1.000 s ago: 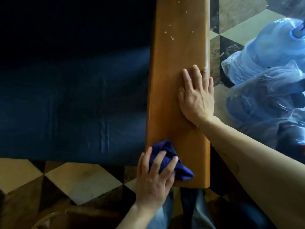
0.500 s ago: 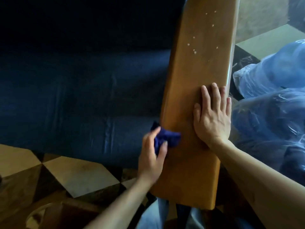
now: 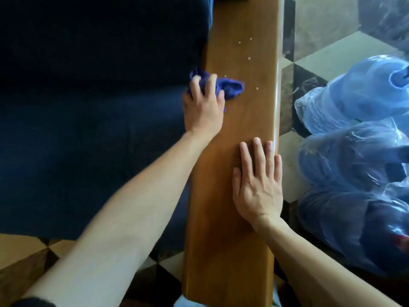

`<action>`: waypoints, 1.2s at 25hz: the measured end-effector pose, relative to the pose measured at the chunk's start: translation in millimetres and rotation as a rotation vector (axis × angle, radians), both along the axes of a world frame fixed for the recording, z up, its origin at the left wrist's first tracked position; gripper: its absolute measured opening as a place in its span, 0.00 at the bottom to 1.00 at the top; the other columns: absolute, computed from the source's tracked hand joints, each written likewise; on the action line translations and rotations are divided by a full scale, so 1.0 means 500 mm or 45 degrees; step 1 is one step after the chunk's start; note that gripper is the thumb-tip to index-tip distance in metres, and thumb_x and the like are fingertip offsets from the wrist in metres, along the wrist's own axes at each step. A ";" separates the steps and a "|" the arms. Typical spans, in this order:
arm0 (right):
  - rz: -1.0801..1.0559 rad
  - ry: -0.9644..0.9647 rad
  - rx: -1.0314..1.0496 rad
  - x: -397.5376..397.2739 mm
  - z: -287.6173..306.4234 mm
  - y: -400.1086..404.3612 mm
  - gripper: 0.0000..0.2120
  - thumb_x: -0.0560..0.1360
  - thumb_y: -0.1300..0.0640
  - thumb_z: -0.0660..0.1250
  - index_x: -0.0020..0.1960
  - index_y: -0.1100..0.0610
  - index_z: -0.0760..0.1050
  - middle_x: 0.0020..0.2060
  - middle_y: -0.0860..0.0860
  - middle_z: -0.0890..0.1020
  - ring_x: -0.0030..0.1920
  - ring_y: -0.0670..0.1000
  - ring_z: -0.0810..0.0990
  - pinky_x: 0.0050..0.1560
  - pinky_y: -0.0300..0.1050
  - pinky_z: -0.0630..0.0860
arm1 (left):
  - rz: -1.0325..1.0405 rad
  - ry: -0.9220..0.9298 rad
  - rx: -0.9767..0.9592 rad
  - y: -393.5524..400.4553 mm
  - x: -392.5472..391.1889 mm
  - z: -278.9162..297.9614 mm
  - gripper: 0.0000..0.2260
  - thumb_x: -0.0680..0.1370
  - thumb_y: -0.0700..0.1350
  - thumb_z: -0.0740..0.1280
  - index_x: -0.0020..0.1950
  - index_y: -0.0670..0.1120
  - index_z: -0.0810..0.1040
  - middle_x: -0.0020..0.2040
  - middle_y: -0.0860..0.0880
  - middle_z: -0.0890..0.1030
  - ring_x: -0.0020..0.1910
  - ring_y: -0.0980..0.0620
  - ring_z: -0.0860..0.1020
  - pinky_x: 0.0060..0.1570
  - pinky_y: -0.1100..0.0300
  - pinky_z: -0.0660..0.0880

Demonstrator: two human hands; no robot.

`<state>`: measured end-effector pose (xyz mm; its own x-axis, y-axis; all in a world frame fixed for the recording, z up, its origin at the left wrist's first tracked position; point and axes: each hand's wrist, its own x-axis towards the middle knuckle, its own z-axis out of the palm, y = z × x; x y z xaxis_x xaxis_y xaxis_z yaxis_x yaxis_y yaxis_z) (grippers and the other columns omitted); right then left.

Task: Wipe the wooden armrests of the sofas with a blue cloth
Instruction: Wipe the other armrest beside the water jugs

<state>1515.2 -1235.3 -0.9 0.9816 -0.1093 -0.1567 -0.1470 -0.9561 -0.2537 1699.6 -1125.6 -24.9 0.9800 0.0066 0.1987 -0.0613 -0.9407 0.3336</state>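
A long polished wooden armrest (image 3: pixel 239 134) runs from the bottom centre to the top of the view, beside a dark blue sofa seat (image 3: pixel 93 107). My left hand (image 3: pixel 204 107) presses a crumpled blue cloth (image 3: pixel 230 88) onto the armrest's left edge, about a third of the way down. Several small pale specks (image 3: pixel 249 58) dot the wood just beyond and to the right of the cloth. My right hand (image 3: pixel 257 185) lies flat, palm down, on the armrest's right side, nearer to me, holding nothing.
Large blue water jugs wrapped in clear plastic (image 3: pixel 358 138) crowd the floor right of the armrest. The floor (image 3: pixel 321 29) is patterned in beige and dark tiles, seen at upper right and lower left.
My left hand has slid the blue cloth away from me along the armrest's left edge, from the near end to close by the specks. My right hand has stayed flat on the wood.
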 end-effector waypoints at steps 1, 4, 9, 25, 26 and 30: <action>0.012 0.008 -0.019 0.000 -0.001 -0.001 0.27 0.82 0.46 0.50 0.80 0.53 0.53 0.80 0.55 0.52 0.79 0.58 0.44 0.78 0.59 0.45 | 0.006 0.018 0.078 -0.029 0.062 0.012 0.20 0.81 0.53 0.56 0.71 0.49 0.71 0.70 0.40 0.70 0.62 0.33 0.72 0.62 0.39 0.71; -0.002 -0.035 0.036 -0.004 -0.009 -0.005 0.28 0.82 0.47 0.52 0.79 0.53 0.54 0.80 0.55 0.53 0.80 0.58 0.45 0.78 0.59 0.45 | -0.252 -0.005 0.210 -0.054 0.052 0.018 0.19 0.82 0.51 0.55 0.72 0.50 0.72 0.72 0.43 0.71 0.71 0.35 0.66 0.69 0.39 0.64; 0.089 -0.243 0.212 0.019 -0.023 -0.050 0.21 0.78 0.48 0.61 0.68 0.56 0.74 0.72 0.56 0.69 0.75 0.61 0.62 0.73 0.62 0.60 | -1.037 0.051 0.229 0.043 -0.082 0.037 0.17 0.83 0.50 0.58 0.71 0.51 0.75 0.71 0.44 0.74 0.73 0.35 0.67 0.70 0.39 0.65; 0.430 -0.260 0.349 0.352 -0.040 -0.226 0.21 0.82 0.47 0.59 0.73 0.52 0.69 0.75 0.51 0.67 0.78 0.58 0.56 0.75 0.58 0.61 | -0.210 0.061 0.297 -0.191 0.280 0.034 0.18 0.81 0.49 0.55 0.69 0.54 0.73 0.70 0.45 0.73 0.68 0.35 0.69 0.65 0.40 0.69; 0.389 -0.258 0.364 0.361 -0.043 -0.221 0.21 0.82 0.49 0.59 0.73 0.52 0.68 0.75 0.51 0.67 0.78 0.58 0.55 0.75 0.58 0.60 | -0.197 0.052 0.300 -0.236 0.295 0.037 0.18 0.81 0.50 0.55 0.68 0.54 0.74 0.70 0.46 0.73 0.68 0.36 0.69 0.64 0.41 0.70; 0.236 -0.136 0.432 0.318 -0.035 -0.169 0.28 0.76 0.57 0.55 0.77 0.52 0.62 0.78 0.48 0.61 0.79 0.59 0.46 0.76 0.60 0.56 | -0.995 0.148 0.329 -0.185 0.229 0.041 0.16 0.81 0.48 0.58 0.67 0.53 0.76 0.72 0.48 0.72 0.74 0.37 0.63 0.71 0.44 0.61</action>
<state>1674.2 -1319.6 -18.5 0.9926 0.1113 -0.0493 0.0644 -0.8232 -0.5640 1814.2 -1218.3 -4.2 0.6976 -0.7165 -0.0021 -0.7073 -0.6891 0.1575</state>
